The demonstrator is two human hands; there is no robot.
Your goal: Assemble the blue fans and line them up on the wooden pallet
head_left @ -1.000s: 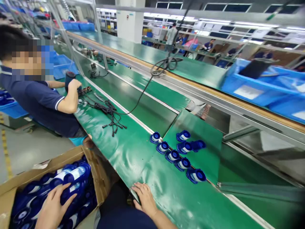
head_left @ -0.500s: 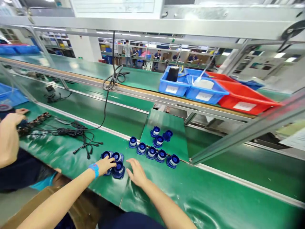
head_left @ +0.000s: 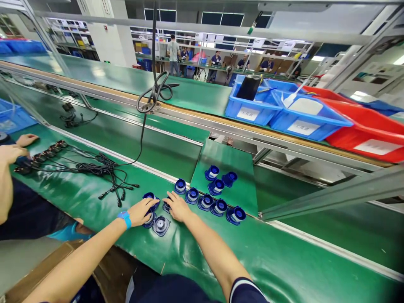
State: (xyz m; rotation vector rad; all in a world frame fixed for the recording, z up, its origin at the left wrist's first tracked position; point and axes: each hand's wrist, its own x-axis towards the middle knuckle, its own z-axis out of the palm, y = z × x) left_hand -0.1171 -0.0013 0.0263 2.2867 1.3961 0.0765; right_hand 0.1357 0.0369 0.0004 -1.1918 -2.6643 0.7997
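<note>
A small cluster of round blue housings with square flanges sits on the green bench in front of me. My left hand [head_left: 141, 213] has its fingers curled over the cluster's left side, gripping the back-left blue housing [head_left: 149, 195]. Under its thumb side is another housing [head_left: 149, 220], partly covered. My right hand [head_left: 178, 207] is closed around a blue housing [head_left: 166, 206] on the cluster's right, mostly hidden by the fingers. A flatter, greyer-looking housing [head_left: 161, 226] lies in front, between the hands, touched by neither.
Several blue housings [head_left: 205, 202] line the bench's back edge, others [head_left: 216, 186] on a green board behind. Black cables [head_left: 101, 168] lie left, near another person's hand [head_left: 27, 139]. Above, a shelf holds blue bins [head_left: 252, 111] and a red bin [head_left: 375, 130]; a looped cord [head_left: 154, 97] hangs down.
My right hand has moved from open beside the cluster onto its right-hand housing. The front housing now looks lower and flatter. My left hand stays at the cluster's left. The view has shifted.
</note>
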